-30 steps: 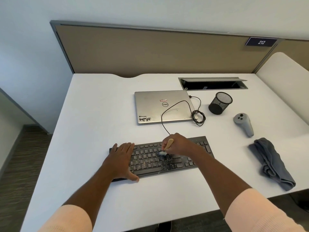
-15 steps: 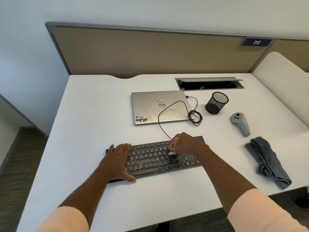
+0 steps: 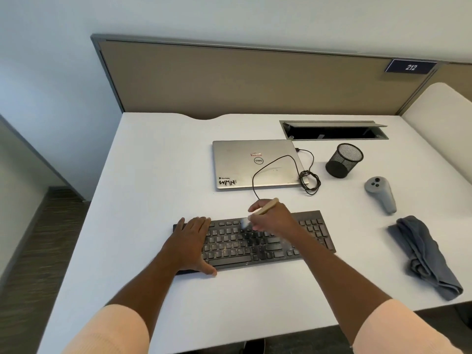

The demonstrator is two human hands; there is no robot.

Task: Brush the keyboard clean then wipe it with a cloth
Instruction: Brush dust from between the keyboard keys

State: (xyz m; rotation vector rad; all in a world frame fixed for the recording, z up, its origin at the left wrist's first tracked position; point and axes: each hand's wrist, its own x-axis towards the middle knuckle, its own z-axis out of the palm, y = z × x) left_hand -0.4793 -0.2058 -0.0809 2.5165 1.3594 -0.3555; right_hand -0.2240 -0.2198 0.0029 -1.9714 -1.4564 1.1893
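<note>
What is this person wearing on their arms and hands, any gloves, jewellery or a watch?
No gloves: the left hand and right hand are bare, with no ring or watch that shows. Both forearms are bare too. The left sleeve and right sleeve are plain pale peach, ending near the elbows.

I'm getting bright, soft, even light across the white desk [image 3: 153, 226], with only faint shadows showing. The right hand [image 3: 274, 221] and brush [image 3: 267, 206] are smearing with motion blur, and the wide lens is bending the partition [image 3: 229, 77] towards the edges.
</note>
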